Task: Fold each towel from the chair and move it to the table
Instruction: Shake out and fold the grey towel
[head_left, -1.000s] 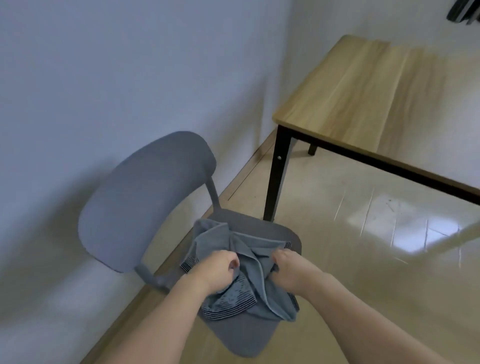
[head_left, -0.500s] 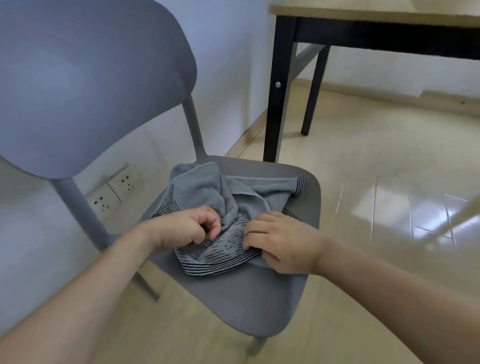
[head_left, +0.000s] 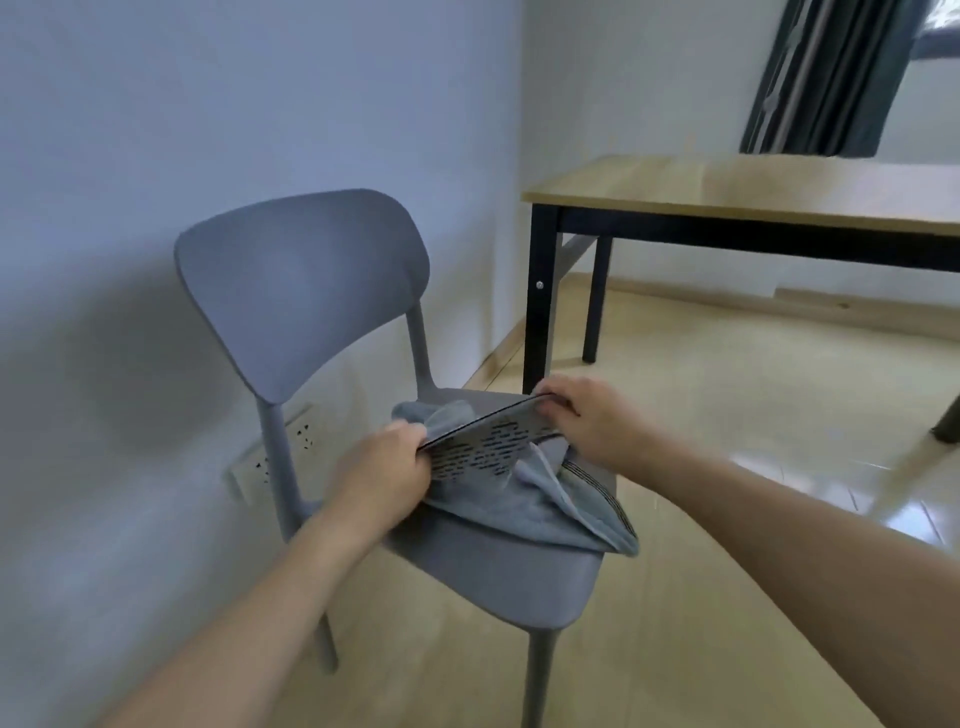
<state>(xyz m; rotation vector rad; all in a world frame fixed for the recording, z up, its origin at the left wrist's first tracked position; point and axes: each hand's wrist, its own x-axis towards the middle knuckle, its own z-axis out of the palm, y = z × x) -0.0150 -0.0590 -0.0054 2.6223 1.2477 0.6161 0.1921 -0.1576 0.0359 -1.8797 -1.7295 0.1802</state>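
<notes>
Towel (head_left: 519, 493) lies bunched on the chair (head_left: 493, 577) seat. Left hand (head_left: 382, 467) and right hand (head_left: 582, 415) each pinch one end of its patterned hem, stretched taut between them.

One grey chair (head_left: 306, 291), one grey towel (head_left: 524, 493) with striped ends, one wooden table (head_left: 753, 192) of which two black legs are seen, one wall socket plate (head_left: 275, 447), one dark curtain (head_left: 826, 78) and two hands, left (head_left: 382, 475) and right (head_left: 587, 421), are counted.
</notes>
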